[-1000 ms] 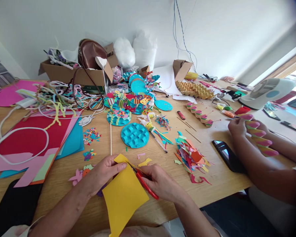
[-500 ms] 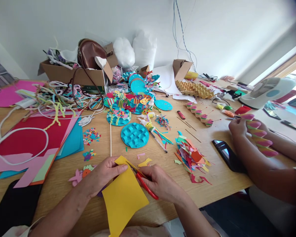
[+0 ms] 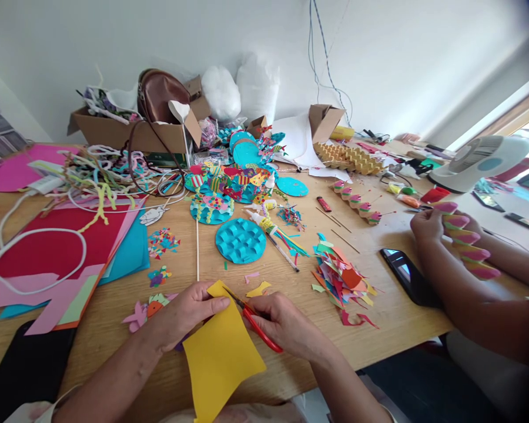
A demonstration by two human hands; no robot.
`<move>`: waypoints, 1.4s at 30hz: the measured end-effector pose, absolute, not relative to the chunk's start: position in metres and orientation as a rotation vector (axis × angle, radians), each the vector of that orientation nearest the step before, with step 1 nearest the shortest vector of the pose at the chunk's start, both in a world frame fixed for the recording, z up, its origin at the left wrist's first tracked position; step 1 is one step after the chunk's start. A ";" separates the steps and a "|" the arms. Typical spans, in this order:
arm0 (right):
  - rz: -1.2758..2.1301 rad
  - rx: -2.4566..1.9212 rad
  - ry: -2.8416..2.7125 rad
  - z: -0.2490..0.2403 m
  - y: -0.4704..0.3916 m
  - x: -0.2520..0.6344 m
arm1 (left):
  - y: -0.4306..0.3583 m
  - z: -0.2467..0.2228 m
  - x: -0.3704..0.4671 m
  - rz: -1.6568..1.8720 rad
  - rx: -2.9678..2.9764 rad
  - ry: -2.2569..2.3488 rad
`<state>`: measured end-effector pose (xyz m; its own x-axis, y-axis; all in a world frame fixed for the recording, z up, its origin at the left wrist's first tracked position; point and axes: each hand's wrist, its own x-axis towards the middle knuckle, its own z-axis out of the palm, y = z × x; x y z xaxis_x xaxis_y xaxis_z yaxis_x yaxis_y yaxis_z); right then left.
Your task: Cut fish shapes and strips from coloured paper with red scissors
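Pinched in my left hand point(image 3: 193, 314) is the upper part of a sheet of yellow paper point(image 3: 223, 358), its lower part hanging over the table edge toward my lap. My right hand point(image 3: 286, 326) is closed around the red handles of a pair of scissors point(image 3: 264, 336). The scissor blades meet the paper's top right edge, close to my left thumb. Yellow scraps point(image 3: 259, 289) lie just beyond the blades. Past my hands sits a round turquoise disc point(image 3: 240, 241) with a scaly relief. Cut paper shapes point(image 3: 136, 317) lie beside my left wrist, partly hidden by it.
A heap of coloured paper scraps point(image 3: 344, 273) and a phone point(image 3: 403, 276) lie to the right. There, another person's hands point(image 3: 427, 226) hold a pink-and-yellow scalloped strip. Coloured sheets point(image 3: 74, 247) and tangled cords cover the left; boxes stand behind.
Almost nothing differs: the yellow paper and scissors have shifted very slightly. The other person's scalloped strip has moved a little to the right.
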<state>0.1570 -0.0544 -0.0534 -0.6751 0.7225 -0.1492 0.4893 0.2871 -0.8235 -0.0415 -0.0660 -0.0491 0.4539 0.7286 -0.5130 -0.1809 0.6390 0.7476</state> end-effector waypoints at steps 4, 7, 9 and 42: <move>1.328 -1.112 -2.303 -0.054 -0.054 0.157 | -0.067 -0.048 -0.039 0.614 0.676 0.932; 1.341 -1.094 -2.292 -0.052 -0.054 0.155 | -0.067 -0.048 -0.037 0.604 0.692 0.929; 1.352 -1.080 -2.280 -0.051 -0.054 0.154 | -0.067 -0.048 -0.036 0.597 0.693 0.938; 0.852 -1.495 -2.509 -0.035 -0.061 0.160 | -0.064 -0.045 -0.034 0.871 0.927 1.091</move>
<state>0.1596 -0.0611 -0.0350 -0.5136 0.8361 -0.1928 0.7806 0.3621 -0.5094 -0.0339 -0.0637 -0.0452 0.2334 0.9147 -0.3301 -0.1189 0.3637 0.9239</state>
